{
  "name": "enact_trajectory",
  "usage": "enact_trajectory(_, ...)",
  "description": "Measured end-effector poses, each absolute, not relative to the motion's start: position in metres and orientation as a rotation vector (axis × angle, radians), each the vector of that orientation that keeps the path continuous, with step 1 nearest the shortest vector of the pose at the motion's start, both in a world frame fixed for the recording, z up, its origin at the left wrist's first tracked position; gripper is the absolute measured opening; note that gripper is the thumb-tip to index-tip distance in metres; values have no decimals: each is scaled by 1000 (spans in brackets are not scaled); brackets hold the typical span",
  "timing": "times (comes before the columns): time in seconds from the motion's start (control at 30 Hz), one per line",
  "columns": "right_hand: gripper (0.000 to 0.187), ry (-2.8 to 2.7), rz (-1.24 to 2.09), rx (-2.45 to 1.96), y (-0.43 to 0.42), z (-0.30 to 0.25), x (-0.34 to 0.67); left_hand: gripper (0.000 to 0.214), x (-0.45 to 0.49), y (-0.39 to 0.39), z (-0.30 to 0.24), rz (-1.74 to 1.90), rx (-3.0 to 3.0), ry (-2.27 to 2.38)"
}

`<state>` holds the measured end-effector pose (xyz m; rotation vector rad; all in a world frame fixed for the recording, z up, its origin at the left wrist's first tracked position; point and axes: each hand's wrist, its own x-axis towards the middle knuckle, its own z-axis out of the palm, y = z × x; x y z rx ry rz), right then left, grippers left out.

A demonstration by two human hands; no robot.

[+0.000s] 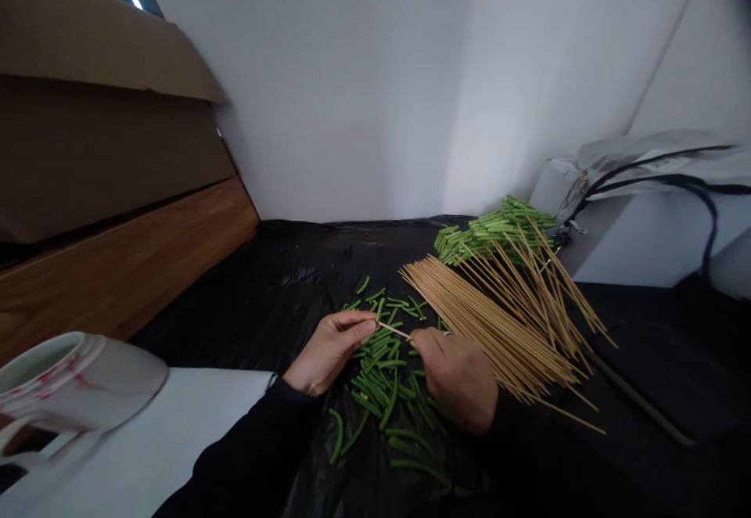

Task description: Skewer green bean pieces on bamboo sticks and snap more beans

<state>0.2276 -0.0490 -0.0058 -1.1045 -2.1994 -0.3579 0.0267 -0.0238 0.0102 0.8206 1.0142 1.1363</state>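
Between finger and thumb, my left hand [332, 348] pinches a short piece of green bean [380, 309]. My right hand [454, 373] is closed around a thin wooden skewer [394, 331], whose far end meets the bean at my left fingertips. Whether the tip has gone into the bean I cannot tell. Below both hands lie many loose cut green beans [375, 381], spread on black plastic sheeting. Right of my right hand is a large bundle of bare bamboo skewers [498, 326]. Behind it, a pile of skewered green beans [498, 228] rests with its sticks pointing toward me.
A white mug [99, 381] with red marks stands on a white surface [193, 416] at the left. Behind it are a cardboard box [106, 150] and a wooden board [146, 244]. Black cables [674, 181] hang over a pale box at the right. A white wall [364, 95] closes off the back.
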Motion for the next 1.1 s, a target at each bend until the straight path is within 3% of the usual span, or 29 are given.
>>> enact_trajectory(1.1, 22, -2218, -344, -1106, -52, -3, 225, 24, 31, -25, 6, 1080, 852, 948)
